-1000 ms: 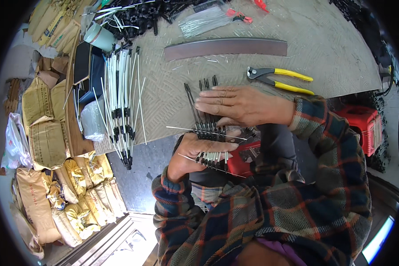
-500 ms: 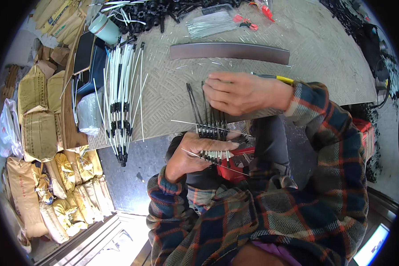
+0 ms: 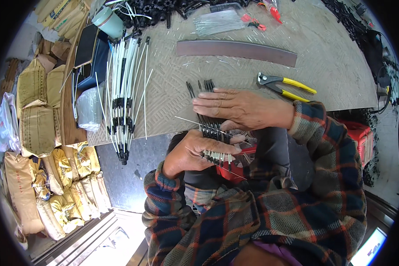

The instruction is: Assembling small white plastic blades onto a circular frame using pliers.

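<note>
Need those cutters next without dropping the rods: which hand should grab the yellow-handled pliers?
Probably right: the right hand lies nearest the pliers, while the left hand grips the rod bundle.

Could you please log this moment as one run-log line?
left hand: grips row of black ribs | right hand: flat on ribs | thin wire across | pliers idle on table

My one head-worn fisheye camera looked steeply down past my chest, close over my hands (image 3: pixel 226 128) at the near edge of the surface (image 3: pixel 332 66), its rim curving.
</note>
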Motion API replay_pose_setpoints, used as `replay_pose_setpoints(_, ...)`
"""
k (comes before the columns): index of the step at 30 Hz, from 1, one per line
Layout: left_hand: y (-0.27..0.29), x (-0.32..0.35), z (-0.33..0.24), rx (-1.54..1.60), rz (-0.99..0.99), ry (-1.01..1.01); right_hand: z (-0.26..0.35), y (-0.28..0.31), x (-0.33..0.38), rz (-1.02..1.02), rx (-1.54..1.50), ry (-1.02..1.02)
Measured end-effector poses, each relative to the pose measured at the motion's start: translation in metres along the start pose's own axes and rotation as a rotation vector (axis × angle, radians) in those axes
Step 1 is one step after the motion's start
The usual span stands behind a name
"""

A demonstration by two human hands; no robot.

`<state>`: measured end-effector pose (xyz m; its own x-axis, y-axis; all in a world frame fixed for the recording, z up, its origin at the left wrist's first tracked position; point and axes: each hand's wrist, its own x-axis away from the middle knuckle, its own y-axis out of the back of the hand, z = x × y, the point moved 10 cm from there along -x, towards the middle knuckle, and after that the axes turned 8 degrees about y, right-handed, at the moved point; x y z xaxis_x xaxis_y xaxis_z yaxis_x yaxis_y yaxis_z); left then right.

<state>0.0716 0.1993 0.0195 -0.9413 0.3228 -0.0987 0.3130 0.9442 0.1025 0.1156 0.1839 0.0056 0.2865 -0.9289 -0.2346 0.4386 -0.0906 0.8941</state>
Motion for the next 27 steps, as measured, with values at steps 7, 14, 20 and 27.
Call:
replay_pose_setpoints(7, -0.010, 0.026, 0.036, 0.189, -0.142, 0.144, 0.001, -0.008, -0.001, -0.008, 0.079, 0.034)
replay_pose_setpoints(14, -0.010, 0.033, 0.036, 0.053, -0.324, 0.037, -0.003, -0.003, 0.000, -0.076, 0.037, -0.030)
replay_pose_setpoints(20, -0.013, 0.040, 0.006, -0.259, -0.640, -0.143, -0.005, 0.004, 0.001, -0.101, -0.137, -0.074)
replay_pose_setpoints(27, -0.024, 0.090, 0.029, -0.736, -1.281, -0.184, 0.008, 0.009, -0.004, -0.132, -0.136, -0.028)
